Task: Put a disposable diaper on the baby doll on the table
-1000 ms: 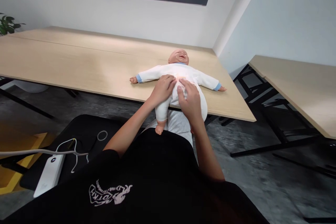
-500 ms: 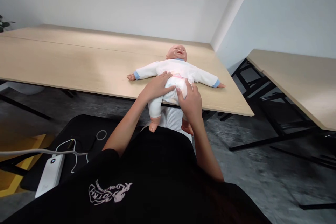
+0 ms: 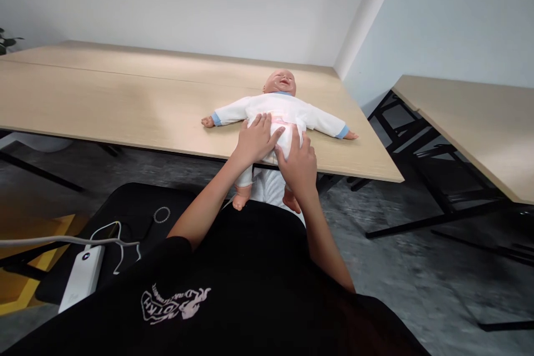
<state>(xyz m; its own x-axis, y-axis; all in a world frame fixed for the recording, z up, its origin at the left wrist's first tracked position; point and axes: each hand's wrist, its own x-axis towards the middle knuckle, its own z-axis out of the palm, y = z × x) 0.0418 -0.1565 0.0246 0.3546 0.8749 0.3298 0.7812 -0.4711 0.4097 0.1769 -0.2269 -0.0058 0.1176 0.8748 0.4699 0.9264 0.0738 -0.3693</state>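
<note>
A baby doll (image 3: 280, 109) in a white suit with blue cuffs lies on its back near the front edge of a light wooden table (image 3: 125, 105), arms spread, legs hanging over the edge. My left hand (image 3: 253, 143) rests flat on the doll's belly with its fingers spread. My right hand (image 3: 296, 164) lies beside it on the doll's lower body, fingers pressed against the white cloth. Both bare feet of the doll dangle below the table edge in front of me.
A second wooden table (image 3: 467, 128) stands at the right with black metal legs beneath it. On a black seat at lower left lie a white power bank (image 3: 81, 283) with a white cable and a small bracelet (image 3: 162, 214). A plant leaf shows at far left.
The doll has slid a little farther from the table edge, its legs hanging less. Both hands moved up its body and closer together over the belly.
</note>
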